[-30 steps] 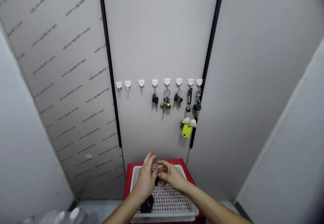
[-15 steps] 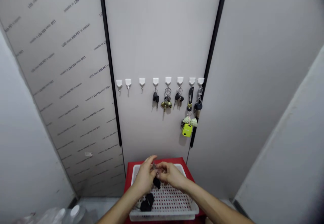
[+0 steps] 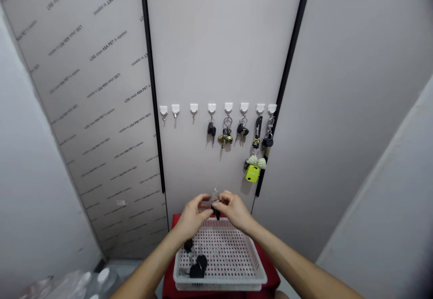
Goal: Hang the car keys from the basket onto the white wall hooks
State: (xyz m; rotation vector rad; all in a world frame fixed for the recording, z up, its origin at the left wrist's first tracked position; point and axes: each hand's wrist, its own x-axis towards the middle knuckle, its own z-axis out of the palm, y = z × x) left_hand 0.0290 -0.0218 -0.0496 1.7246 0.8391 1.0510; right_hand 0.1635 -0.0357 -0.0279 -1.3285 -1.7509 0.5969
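Note:
My right hand [image 3: 235,208] pinches a bunch of keys [image 3: 215,209] with a shiny ring on top and a black part hanging below. Just left of the bunch, my left hand [image 3: 194,213] has its fingers curved and apart; whether a fingertip touches the keys I cannot tell. Both hands are above the far rim of a white perforated basket [image 3: 233,263]. In the basket's left side lie more keys with black heads [image 3: 199,266], partly covered by my left forearm.
White adhesive hooks [image 3: 194,108] run in a row along the grey panel. Key bunches [image 3: 225,137] hang from those on the right, one with a yellow-green fob [image 3: 252,173]. The basket rests on a red surface [image 3: 270,281]. White-capped plastic bottles [image 3: 104,278] stand at lower left.
Both hands have risen from inside the basket to above its far rim, bringing the keys up. My left fingers have spread away from the bunch. The camera view has shifted slightly.

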